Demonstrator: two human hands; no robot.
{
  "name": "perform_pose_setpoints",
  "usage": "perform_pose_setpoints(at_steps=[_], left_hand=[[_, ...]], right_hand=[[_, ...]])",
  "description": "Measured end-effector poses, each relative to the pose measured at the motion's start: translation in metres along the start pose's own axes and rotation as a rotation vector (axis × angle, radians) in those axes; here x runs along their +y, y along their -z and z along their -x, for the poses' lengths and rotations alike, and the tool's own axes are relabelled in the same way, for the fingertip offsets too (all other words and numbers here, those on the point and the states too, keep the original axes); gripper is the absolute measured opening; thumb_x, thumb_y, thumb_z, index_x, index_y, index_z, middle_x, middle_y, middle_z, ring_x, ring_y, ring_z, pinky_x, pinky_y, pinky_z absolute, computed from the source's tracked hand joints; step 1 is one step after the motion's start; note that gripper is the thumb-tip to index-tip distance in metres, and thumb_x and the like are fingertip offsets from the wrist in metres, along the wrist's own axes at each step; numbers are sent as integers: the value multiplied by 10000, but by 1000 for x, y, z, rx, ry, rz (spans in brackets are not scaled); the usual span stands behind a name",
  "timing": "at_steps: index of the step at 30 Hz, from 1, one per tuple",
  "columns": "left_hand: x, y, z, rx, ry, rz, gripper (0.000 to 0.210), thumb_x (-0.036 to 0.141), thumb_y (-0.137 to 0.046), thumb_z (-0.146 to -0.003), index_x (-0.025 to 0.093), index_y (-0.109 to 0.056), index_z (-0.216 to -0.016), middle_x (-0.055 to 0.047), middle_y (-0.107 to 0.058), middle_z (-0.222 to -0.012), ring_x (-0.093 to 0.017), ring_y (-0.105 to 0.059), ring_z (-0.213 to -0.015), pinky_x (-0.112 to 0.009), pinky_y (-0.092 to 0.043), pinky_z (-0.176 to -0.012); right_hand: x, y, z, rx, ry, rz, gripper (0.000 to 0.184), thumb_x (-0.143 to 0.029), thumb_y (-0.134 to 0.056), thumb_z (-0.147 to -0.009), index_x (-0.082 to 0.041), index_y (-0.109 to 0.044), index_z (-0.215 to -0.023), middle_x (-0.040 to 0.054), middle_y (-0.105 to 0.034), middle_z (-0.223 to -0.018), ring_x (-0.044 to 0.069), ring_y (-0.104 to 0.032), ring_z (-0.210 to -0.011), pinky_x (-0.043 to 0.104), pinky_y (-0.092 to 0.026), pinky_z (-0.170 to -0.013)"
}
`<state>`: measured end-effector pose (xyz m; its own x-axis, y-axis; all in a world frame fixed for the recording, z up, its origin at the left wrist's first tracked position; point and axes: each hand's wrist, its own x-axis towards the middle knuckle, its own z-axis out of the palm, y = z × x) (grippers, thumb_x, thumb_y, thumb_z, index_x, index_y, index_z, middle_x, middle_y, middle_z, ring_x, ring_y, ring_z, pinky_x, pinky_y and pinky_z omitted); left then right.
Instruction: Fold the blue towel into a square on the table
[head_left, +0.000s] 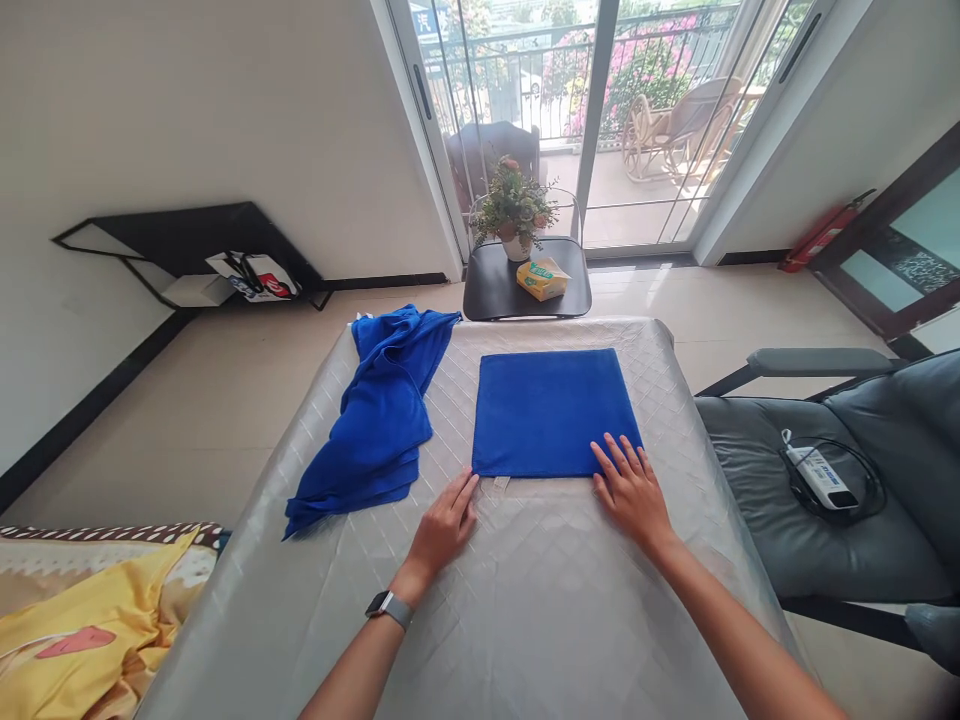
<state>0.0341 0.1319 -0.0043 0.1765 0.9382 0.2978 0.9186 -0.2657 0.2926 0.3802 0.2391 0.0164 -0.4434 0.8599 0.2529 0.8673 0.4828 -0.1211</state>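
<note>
A blue cloth (pixel 555 412) lies spread flat as a rectangle on the table with a silvery quilted cover (pixel 570 600). A small white tag sticks out from under its near edge. My left hand (pixel 446 518), a watch on its wrist, touches the cloth's near left corner with fingers stretched out and close together. At the near right corner, my right hand (pixel 632 497) rests with its fingers spread, fingertips on the fabric. To the left of the flat cloth lies a loose, rumpled heap of blue cloths (pixel 382 420), apart from both hands.
Beyond the table's far edge stands a black chair (pixel 480 295) with a flower pot (pixel 516 245) and a tissue pack (pixel 543 280). A grey armchair (pixel 727 480) holding a power strip (pixel 821 478) stands close on the right. Yellow fabric (pixel 97 620) lies at lower left.
</note>
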Motion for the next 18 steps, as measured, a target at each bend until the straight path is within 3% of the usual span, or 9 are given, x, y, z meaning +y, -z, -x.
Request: perform_pose_setpoints(at_steps=[5, 9, 12, 15, 18], left_hand=[[-16, 27, 74, -34, 144, -113, 544, 227, -426, -978, 231, -375, -1520, -112, -482, -1524, -256, -446, -1410, -497, -399, -1159], [-51, 55, 161, 62, 483, -295, 518, 381, -342, -1002, 171, -491, -1452, -167, -478, -1514, -313, -390, -1438, -547, -352, -1155], [-70, 66, 208, 103, 722, -376, 601, 461, -283, -996, 126, -508, -1440, -203, -478, -1504, -348, -358, -1451, -580, -317, -1152], [-74, 70, 225, 120, 812, -363, 620, 479, -264, -993, 138, -485, -1462, -189, -476, -1511, -326, -387, -1435, -554, -334, -1146], [-72, 70, 222, 135, 822, -349, 602, 458, -267, -998, 143, -499, -1454, -178, -486, -1507, -311, -417, -1415, -538, -348, -1141]], right_hand=[[-2, -19, 5, -62, -38, 0, 561, -354, -416, -1009, -333, -313, -1560, 12, -298, -1632, 267, -250, -1509, 526, -237, -1221], [0, -19, 5, -67, -51, 28, 537, -364, -394, -1016, -328, -342, -1549, 2, -303, -1628, 255, -248, -1510, 512, -234, -1225], [0, -18, 4, -69, -52, 53, 520, -366, -374, -1019, -316, -374, -1537, 6, -314, -1624, 246, -255, -1508, 500, -228, -1226], [0, -19, 4, -68, -45, 64, 515, -374, -347, -1022, -308, -389, -1531, 10, -328, -1620, 241, -251, -1510, 496, -222, -1227], [1, -20, 4, -60, -41, 59, 521, -392, -314, -1021, -300, -398, -1527, 11, -337, -1617, 238, -238, -1514, 498, -213, -1229]])
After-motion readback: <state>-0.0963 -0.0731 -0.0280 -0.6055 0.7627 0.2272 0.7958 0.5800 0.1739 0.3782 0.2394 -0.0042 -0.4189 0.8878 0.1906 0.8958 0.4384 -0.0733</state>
